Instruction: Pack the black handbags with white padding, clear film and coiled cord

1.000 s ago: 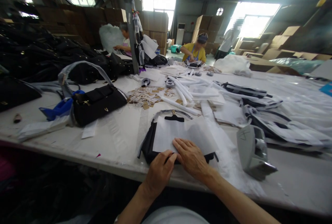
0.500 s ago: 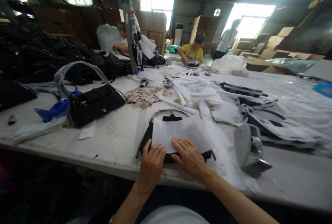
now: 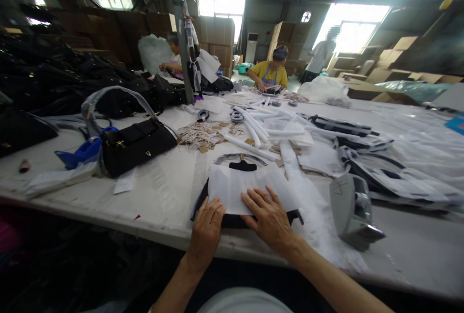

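A black handbag (image 3: 235, 221) lies at the table's near edge, its wrapped handle arching away from me. Over its body is a white sheet (image 3: 232, 190), and a black flap tab with a gold clasp (image 3: 242, 160) shows past the sheet's far edge. My left hand (image 3: 207, 228) rests on the bag and the sheet's lower left corner, fingers stretched out. My right hand (image 3: 268, 216) lies flat on the right half of the sheet, its fingers spread and the thumb near the lower edge. Neither hand is closed round anything.
A grey tape dispenser (image 3: 350, 211) stands at the right. Farther left are an upright black handbag (image 3: 139, 146) and a blue dispenser (image 3: 81, 153). Paper tags (image 3: 203, 136), white tubes (image 3: 253, 127) and wrapped bags (image 3: 395, 177) lie beyond. A person (image 3: 270, 74) sits across the table.
My left hand has shifted slightly left along the sheet's lower edge. The fingers of my right hand have spread and moved a little right. The sheet has shifted slightly left on the bag.
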{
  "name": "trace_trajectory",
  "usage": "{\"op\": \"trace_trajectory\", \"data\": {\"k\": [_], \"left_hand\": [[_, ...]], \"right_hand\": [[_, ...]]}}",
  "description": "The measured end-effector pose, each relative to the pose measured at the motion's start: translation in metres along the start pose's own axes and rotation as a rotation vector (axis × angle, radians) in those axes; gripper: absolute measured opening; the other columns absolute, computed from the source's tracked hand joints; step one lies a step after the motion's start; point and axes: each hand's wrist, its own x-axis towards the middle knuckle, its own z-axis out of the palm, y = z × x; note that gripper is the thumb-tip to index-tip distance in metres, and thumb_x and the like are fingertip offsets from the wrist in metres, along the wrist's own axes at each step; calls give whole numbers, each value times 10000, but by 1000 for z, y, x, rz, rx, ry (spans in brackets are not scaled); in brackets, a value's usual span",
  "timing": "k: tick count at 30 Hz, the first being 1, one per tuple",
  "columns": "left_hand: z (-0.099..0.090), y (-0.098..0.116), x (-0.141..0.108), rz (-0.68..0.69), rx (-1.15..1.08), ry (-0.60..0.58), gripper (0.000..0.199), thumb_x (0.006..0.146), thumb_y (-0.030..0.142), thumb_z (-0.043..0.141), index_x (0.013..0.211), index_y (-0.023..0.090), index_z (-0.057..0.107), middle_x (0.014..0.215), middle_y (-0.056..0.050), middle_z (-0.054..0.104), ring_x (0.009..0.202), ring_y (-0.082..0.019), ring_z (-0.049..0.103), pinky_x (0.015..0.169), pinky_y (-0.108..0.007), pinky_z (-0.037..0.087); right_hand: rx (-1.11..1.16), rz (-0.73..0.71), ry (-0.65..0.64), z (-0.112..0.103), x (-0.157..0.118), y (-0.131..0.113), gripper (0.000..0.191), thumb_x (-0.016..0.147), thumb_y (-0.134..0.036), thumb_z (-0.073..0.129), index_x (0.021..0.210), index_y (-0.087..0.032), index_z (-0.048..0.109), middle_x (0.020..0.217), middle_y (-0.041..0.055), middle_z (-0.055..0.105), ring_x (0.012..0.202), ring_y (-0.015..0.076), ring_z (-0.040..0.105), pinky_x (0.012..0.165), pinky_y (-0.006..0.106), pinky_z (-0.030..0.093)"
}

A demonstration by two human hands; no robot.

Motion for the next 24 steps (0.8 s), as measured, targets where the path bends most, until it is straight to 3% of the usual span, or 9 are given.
{"op": "trace_trajectory", "data": {"k": [3,6,8,11,14,17,19,22,24], "left_hand": [[-4,1,-2,-7,-7,-49,177,961,84,483,1032,170,620,972,-42,734,1079,-194,674,1094,-470,440],[-14,7,12,-34,-2,-222,158,978,230,513,922,180,652,898,-42,737,1012,-228,692,1133,-574,355],[-20,15,34,-37,40,-369,228,967,284,532,807,179,656,771,-48,716,878,-240,704,1102,-592,374],[-11,26,76,-7,49,-551,155,927,194,554,807,188,652,719,-47,683,752,-228,676,937,-479,507],[20,29,100,-41,-20,-615,146,886,95,543,923,200,637,867,-51,692,829,-233,662,765,-361,533],[54,22,92,-100,-20,-608,179,870,51,526,933,181,632,918,-66,679,860,-226,648,747,-329,529],[69,17,78,-121,-17,-590,184,860,42,534,945,174,630,956,-74,671,895,-223,639,779,-325,528],[79,12,61,-115,-34,-563,178,866,59,539,946,190,629,966,-60,666,901,-216,626,806,-326,526],[82,11,57,-108,-43,-545,210,879,57,502,968,192,637,963,-65,677,898,-222,631,813,-337,532]], "right_hand": [[-24,12,-52,6,-5,-1,436,931,-375,614,1344,-239,578,1363,91,609,1244,296,549,1110,511,345],[-57,20,-86,14,-10,-4,446,944,-363,593,1368,-230,550,1371,106,600,1250,313,544,1071,524,381],[-71,21,-80,17,-11,-6,449,952,-349,582,1380,-222,536,1374,117,595,1259,317,538,1068,529,385],[-67,18,-52,22,-13,-8,418,954,-327,574,1360,-226,552,1370,117,597,1258,311,540,1075,529,383],[-43,35,-53,26,-15,-8,401,949,-305,575,1345,-243,566,1380,100,594,1275,307,531,1093,540,370],[-5,88,-132,18,-15,-5,456,923,-334,607,1361,-214,564,1399,121,578,1301,327,517,1101,560,366],[39,80,-248,2,-7,-3,510,879,-376,654,1345,-182,583,1379,146,590,1273,339,545,1066,529,416],[68,27,-431,-32,27,0,308,872,-346,635,1125,-186,708,1115,115,736,1017,277,692,858,360,538],[31,30,-450,-46,61,0,203,895,-251,560,911,-184,751,890,98,764,829,236,721,713,294,532]]}}
